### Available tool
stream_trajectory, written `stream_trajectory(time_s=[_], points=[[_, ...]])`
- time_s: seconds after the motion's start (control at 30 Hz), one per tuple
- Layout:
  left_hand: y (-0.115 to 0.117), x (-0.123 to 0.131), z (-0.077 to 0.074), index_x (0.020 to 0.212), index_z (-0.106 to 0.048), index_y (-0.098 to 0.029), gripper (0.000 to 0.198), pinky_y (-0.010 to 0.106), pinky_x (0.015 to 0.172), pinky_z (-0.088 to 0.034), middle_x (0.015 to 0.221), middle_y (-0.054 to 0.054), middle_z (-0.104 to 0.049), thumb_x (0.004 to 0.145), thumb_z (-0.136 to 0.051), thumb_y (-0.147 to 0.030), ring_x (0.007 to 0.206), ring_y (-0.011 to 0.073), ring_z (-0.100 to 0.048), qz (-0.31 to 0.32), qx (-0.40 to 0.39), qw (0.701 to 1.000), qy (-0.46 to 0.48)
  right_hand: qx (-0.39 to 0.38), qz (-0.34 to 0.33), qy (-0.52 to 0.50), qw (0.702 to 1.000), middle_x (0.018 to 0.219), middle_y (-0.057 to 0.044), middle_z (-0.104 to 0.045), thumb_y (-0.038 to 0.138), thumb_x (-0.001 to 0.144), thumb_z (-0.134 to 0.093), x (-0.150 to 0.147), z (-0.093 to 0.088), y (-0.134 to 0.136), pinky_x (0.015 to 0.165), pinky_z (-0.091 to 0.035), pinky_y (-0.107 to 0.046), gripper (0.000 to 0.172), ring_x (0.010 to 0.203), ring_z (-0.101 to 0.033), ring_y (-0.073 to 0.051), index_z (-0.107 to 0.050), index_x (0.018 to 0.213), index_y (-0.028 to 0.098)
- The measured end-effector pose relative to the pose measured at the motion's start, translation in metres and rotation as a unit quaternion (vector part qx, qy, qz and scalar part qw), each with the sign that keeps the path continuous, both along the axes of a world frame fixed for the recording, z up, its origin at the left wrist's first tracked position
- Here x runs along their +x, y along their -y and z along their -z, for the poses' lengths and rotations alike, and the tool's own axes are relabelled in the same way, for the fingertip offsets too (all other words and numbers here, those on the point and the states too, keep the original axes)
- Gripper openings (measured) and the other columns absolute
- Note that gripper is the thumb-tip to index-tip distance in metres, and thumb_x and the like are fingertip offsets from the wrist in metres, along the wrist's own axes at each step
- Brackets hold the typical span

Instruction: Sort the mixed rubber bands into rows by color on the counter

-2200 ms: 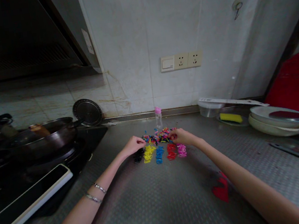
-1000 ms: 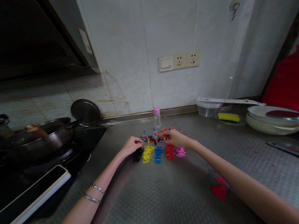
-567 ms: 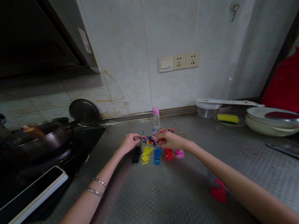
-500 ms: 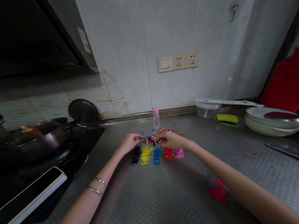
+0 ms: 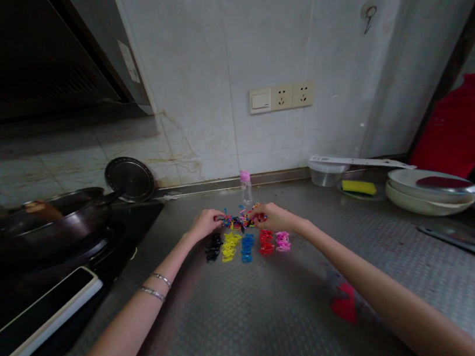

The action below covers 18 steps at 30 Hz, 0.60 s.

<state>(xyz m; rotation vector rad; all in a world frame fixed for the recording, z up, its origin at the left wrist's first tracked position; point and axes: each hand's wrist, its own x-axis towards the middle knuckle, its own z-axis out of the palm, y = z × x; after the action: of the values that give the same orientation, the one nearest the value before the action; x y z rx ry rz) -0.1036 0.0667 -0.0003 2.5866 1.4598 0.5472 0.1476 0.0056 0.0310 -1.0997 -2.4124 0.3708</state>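
A mixed pile of small coloured rubber bands (image 5: 237, 221) lies on the metal counter. At its left edge is my left hand (image 5: 207, 223), fingers curled and their tips in the bands. My right hand (image 5: 272, 218) reaches over the pile's right side, its fingers bent into a pinch; what they grip is too small to make out. Closer to me, sorted bands lie in a row: black ones (image 5: 213, 247), yellow ones (image 5: 230, 246), blue ones (image 5: 248, 248), red ones (image 5: 266, 242) and pink ones (image 5: 282, 241).
A clear bottle with a pink cap (image 5: 246, 188) stands behind the pile. To the left are a pan (image 5: 57, 218) on the stove and a white-edged device (image 5: 41, 323). On the right sit a yellow sponge (image 5: 358, 187), bowls (image 5: 428, 198) and a knife (image 5: 472, 248).
The view has shifted slightly. Both hands stay at the pile, with small finger movements, and some bands between them have been spread about. The sorted groups look unchanged.
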Motion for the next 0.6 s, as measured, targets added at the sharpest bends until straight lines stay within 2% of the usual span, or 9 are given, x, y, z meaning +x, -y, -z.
stream_trajectory(time_s=[0.13,0.3,0.47,0.6], points=[[0.0029,0.0006,-0.0017,0.098,-0.066,-0.026,0.027,0.018,0.061,-0.037,0.08,0.001,-0.065,0.075,-0.052,-0.027,0.069,0.0122,-0.055,0.033,0.011,0.999,-0.002,-0.009,-0.001,0.002,1.0,0.078,-0.002,-0.065,0.011,0.07,-0.047,0.002,-0.001,-0.0008,0.058,-0.034,-0.018,0.033,0.062,-0.05,-0.009,-0.066,0.095,0.019],[0.0006,0.0019,-0.0008,0.092,-0.068,-0.025,0.024,0.019,0.064,-0.037,0.085,0.002,-0.066,0.075,-0.052,-0.029,0.074,0.0138,-0.056,0.028,0.011,1.0,-0.006,-0.008,-0.006,-0.004,1.0,0.08,-0.002,-0.065,0.011,0.07,-0.047,0.0024,-0.0016,-0.0004,0.06,-0.035,-0.019,0.033,0.063,-0.051,-0.009,-0.066,0.096,0.019],[-0.0039,0.0034,-0.002,0.091,-0.069,-0.022,0.026,0.019,0.061,-0.036,0.078,0.002,-0.066,0.072,-0.051,-0.023,0.066,0.0121,-0.055,0.025,0.001,1.0,-0.003,-0.009,-0.004,-0.002,1.0,0.08,-0.002,-0.065,0.013,0.071,-0.047,0.0045,-0.0028,-0.0007,0.061,-0.035,-0.019,0.031,0.065,-0.051,-0.01,-0.066,0.095,0.019],[-0.0022,0.0002,-0.0039,0.096,-0.067,-0.021,0.031,0.018,0.056,-0.034,0.074,0.001,-0.066,0.069,-0.053,-0.022,0.061,0.011,-0.053,0.046,-0.02,0.999,-0.012,-0.01,0.01,0.004,1.0,0.08,-0.001,-0.065,0.015,0.07,-0.049,0.0064,-0.0025,-0.0026,0.061,-0.035,-0.019,0.03,0.065,-0.051,-0.01,-0.067,0.094,0.019]])
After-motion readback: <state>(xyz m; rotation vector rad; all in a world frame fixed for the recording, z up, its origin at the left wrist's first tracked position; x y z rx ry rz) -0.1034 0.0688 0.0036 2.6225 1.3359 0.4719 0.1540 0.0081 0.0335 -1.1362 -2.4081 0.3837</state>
